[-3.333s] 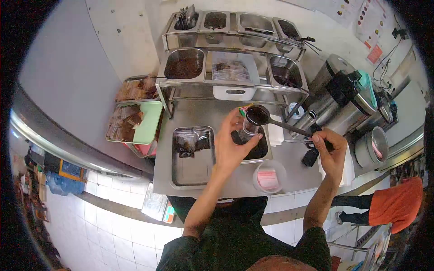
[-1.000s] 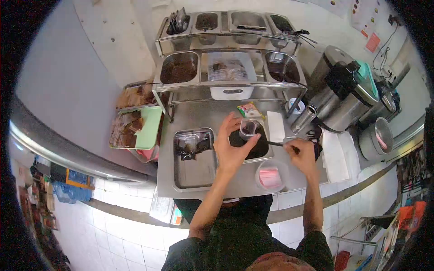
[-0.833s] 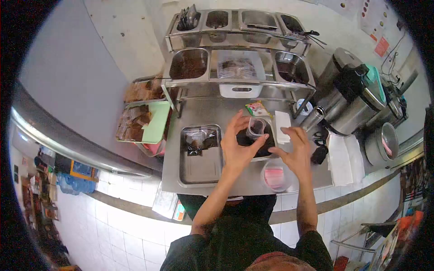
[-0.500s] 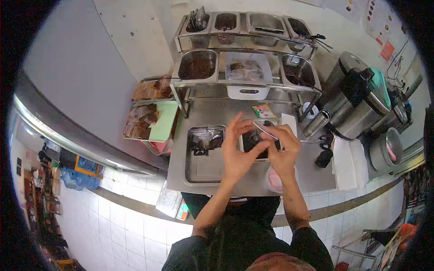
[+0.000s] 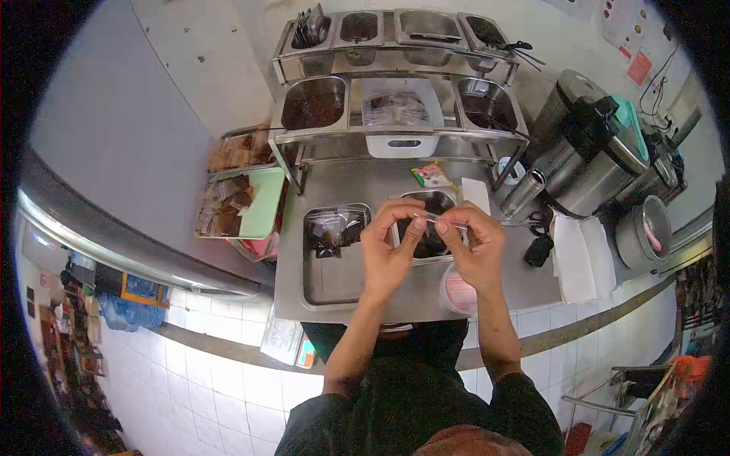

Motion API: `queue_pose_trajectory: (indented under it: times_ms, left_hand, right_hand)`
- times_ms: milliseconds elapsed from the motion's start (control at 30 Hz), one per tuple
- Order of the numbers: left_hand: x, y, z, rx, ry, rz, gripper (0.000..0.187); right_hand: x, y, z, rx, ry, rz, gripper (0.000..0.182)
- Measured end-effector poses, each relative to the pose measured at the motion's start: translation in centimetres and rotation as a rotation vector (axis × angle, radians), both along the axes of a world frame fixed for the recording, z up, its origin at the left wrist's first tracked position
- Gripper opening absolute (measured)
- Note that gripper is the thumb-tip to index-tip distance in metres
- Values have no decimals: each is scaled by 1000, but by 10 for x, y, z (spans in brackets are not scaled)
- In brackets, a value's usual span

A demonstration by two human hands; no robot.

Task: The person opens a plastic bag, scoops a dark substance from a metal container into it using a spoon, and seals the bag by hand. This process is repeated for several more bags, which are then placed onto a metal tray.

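Observation:
My left hand [image 5: 389, 247] and my right hand [image 5: 477, 245] meet above the counter, each with thumb and forefinger pinched. Stretched between their fingertips is a thin, clear plastic bag [image 5: 431, 218], seen almost edge-on. Directly beneath it stands a metal pan [image 5: 435, 199] with dark contents, partly covered by my hands. To the left, a shallow metal tray [image 5: 331, 285] carries several clear packets [image 5: 334, 228] with something dark inside. A round tub [image 5: 458, 292] with a pink top sits below my right hand, near the counter's front edge.
Behind, a two-level metal rack [image 5: 319, 138] holds several pans and a white basket [image 5: 403, 146]. Stacked trays with a green one [image 5: 265, 201] stand left. On the right are a steel flask [image 5: 525, 191], scissors [image 5: 538, 220], white paper [image 5: 572, 258] and large steel urns [image 5: 593, 178].
My left fingers, spread before, have closed on the plastic. My right hand has turned, and the bag is now pulled taut between both hands. The view has shifted slightly.

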State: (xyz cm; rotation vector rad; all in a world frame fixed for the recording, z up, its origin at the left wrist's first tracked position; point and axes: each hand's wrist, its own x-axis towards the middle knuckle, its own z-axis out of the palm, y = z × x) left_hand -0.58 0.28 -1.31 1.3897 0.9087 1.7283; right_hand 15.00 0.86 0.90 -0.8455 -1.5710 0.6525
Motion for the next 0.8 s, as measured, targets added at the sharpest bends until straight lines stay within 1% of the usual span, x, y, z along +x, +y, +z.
queue_pose_trajectory:
  times_ms: [100,300,500,533,633,733,767,800]
  left_hand:
    - [-1,-1,0,4,-16,8,10]
    - [-2,-2,3,50,101,31,7]
    - [-3,-5,3,52,149,-51,5]
    - [-2,-4,3,61,139,-48,5]
    - [-4,-3,0,76,90,-4,6]
    - [-9,-4,-6,17,-15,52,7]
    - [-11,-4,-8,100,30,73,7]
    - [-12,-5,-12,83,9,76,7]
  right_hand:
    - [-1,-1,1,-6,-20,-12,8]
    - [-2,-2,4,30,-71,8,7]
    - [3,-1,0,-3,-87,12,9]
    - [4,-1,1,-16,-92,18,10]
    - [-2,3,1,87,-58,-13,11]
    - [5,5,-3,50,-80,-7,11]
    - [5,5,-8,28,-94,-27,12]
    - [3,3,-8,6,-107,-18,13]
